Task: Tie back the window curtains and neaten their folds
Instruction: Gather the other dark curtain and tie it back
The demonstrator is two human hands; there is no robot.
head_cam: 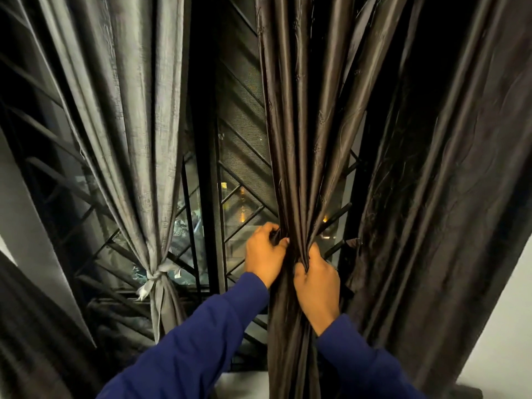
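A dark brown satin curtain [299, 133] hangs at centre right, gathered into a narrow bunch at waist height. My left hand [263, 253] grips the bunch from its left side, and my right hand [316, 286] clutches the folds just below and to the right. Both arms wear blue sleeves. Further left, a grey curtain [129, 110] hangs gathered and bound by a knotted grey fabric tie [154, 279]. Whether a tie lies around the brown curtain is hidden by my fingers.
A black window grille [241, 180] with diagonal bars stands behind the curtains, with night lights outside. A second dark curtain panel [431, 197] hangs loose at the right. White wall [506, 326] shows at far right, another dark drape [34, 326] at lower left.
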